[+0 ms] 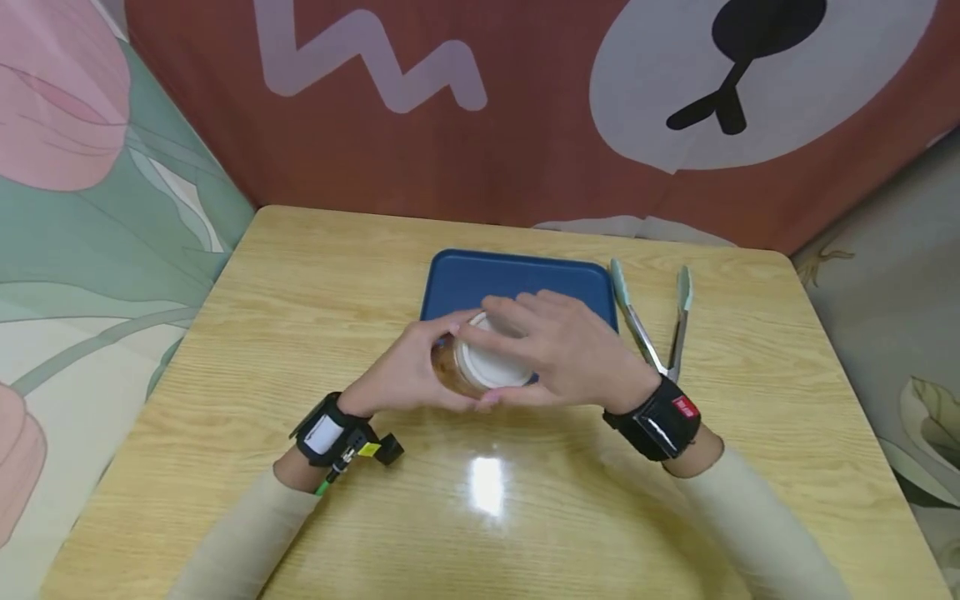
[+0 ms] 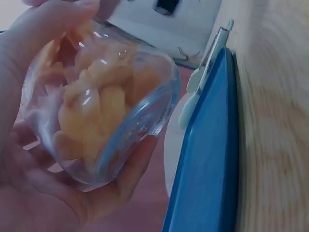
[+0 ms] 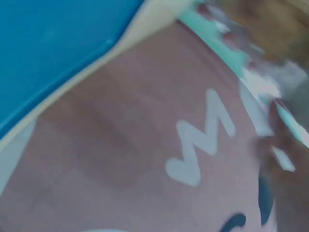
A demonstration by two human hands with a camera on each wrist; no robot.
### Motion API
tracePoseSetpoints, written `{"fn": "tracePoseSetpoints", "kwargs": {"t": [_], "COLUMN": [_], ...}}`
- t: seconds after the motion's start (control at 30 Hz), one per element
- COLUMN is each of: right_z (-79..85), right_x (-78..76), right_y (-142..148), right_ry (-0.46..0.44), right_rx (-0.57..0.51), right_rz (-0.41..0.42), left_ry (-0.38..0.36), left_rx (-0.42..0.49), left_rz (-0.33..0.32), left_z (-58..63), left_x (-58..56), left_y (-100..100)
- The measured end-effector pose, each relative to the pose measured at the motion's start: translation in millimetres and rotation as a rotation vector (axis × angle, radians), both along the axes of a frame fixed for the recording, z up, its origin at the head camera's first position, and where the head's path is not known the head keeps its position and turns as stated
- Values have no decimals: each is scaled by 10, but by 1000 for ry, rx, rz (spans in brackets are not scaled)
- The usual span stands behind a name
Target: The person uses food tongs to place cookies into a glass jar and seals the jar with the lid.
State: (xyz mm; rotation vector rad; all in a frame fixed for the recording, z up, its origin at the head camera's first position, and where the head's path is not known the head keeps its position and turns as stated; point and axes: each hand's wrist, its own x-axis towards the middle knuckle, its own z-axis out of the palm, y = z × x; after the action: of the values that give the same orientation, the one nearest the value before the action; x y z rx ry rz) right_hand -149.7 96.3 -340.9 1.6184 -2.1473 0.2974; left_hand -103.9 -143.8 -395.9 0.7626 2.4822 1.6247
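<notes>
A clear jar (image 2: 101, 106) of orange-yellow chunks is held tilted above the table, its base turned towards the left wrist camera. My left hand (image 1: 401, 367) grips the jar's body, with the fingers and thumb wrapped around it. Over the white lid (image 1: 491, 368) lies my right hand (image 1: 573, 350), its fingers and thumb curled around the lid's rim. The right hand covers part of the lid in the head view. In the right wrist view the jar and the fingers are blurred at the upper right.
Behind the hands, a blue tray (image 1: 517, 279) lies on the wooden table (image 1: 330, 283). Metal tongs (image 1: 639, 332) with pale green tips lie spread to the right of the tray. A printed cloth (image 1: 525, 158) hangs along the table's far edge.
</notes>
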Motion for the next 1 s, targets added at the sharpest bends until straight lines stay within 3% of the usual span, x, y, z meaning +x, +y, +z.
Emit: {"fn": "tracePoseSetpoints", "kwargs": {"t": [0.07,0.13,0.23,0.33,0.4,0.53,0.67,0.77,1.0], "right_z": [-101,-192,-267,-268,-249,-212,-194,-188,-213], "right_x": [16,71,171,234,243,227,206,188,144], "right_y": [-71,-160,-291,-381,-411,-403,-329,-247,-64], "right_ry": [67,53,-67,-180,-220,-338,-460,-473,-503], "right_rx": [-69,-126,-165,-161,-147,-140,-165,-178,-220], "right_rz": [-50,-198,-474,-625,-652,-624,-619,-638,-648], "left_ry": [29,77,148,161,147,113,52,15,28], "left_rx": [-13,-37,-97,-136,-135,-91,-20,44,155], "left_rz": [16,79,214,294,310,319,390,463,609], "left_z": [1,-15,-46,-68,-77,-96,-109,-101,-135], "left_x": [11,20,30,36,39,10,-45,-90,-227], "left_y": [43,108,200,239,234,190,91,-27,-321]}}
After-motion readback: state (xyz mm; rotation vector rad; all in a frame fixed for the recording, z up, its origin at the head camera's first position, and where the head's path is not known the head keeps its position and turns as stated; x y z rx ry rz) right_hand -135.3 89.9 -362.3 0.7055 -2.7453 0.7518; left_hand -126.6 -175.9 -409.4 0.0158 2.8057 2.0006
